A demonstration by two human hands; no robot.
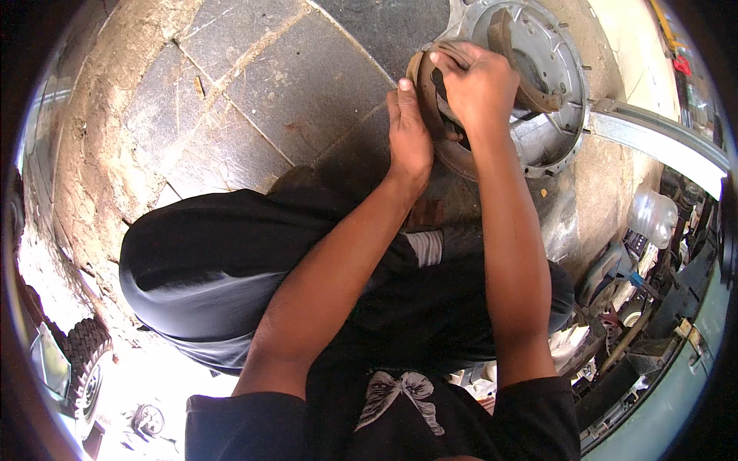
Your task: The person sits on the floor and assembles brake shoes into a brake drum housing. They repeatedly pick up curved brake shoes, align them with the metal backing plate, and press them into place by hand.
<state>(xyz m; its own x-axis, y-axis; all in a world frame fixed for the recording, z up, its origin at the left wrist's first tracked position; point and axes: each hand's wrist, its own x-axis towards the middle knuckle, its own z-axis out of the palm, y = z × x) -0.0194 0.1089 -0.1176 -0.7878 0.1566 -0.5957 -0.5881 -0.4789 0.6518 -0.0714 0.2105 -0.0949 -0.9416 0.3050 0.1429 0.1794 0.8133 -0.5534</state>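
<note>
A round silver housing [570,73] lies beside the right hand [483,83], which pinches the upper end of a curved brown shoe [428,91]; the left hand [410,137] lies along the shoe's outer side, grip unclear. Positioning seems underway, likely calling next for steady two-handed control.

The curved band [427,94] was dull brown, the round metal casing [574,71] silver-grey, the floor tiles [288,104] dark grey crossed by paler joint lines, the trousers [192,250] plain black, the sock [426,247] striped in greys, and the black shirt [330,419] carried a grey-and-white butterfly-like print [382,393].
</note>
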